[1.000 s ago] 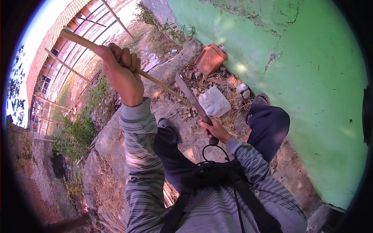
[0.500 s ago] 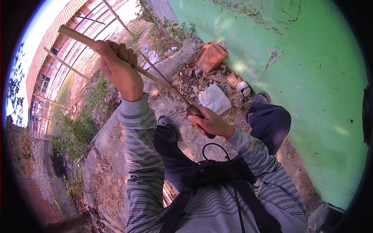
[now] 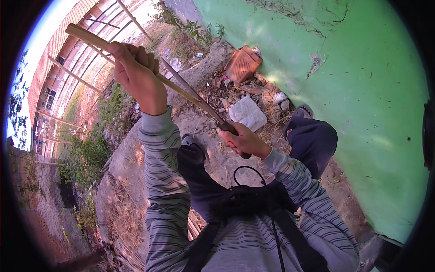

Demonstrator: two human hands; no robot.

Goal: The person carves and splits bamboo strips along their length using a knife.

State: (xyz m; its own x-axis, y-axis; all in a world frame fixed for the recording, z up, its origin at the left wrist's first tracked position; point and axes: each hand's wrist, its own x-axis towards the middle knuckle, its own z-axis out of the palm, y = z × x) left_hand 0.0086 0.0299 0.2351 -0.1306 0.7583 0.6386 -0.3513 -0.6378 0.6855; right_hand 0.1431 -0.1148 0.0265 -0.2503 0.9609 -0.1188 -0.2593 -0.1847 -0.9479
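Observation:
My left hand (image 3: 141, 84) is closed round a pale bamboo or wooden stick (image 3: 87, 36), whose thick end points to the far left. The stick slants down toward my right hand (image 3: 247, 141), and its near end lies at the machete. My right fingers wrap the dark wooden handle of the machete (image 3: 183, 84). Its long, narrow blade runs up and left beside the stick, the tip close to my left hand. Whether the edge bites into the stick I cannot tell.
A green wall (image 3: 362, 109) stands on the right. By its foot lie an orange broken container (image 3: 243, 63), a white block (image 3: 247, 113) and rubble. Dry straw (image 3: 122, 217) and shrubs (image 3: 86, 154) are to the left, with a tiled-roof building (image 3: 59, 63) beyond.
The machete blade has turned and shows a broader face. The stick and both hands have shifted very slightly; both grips stay the same.

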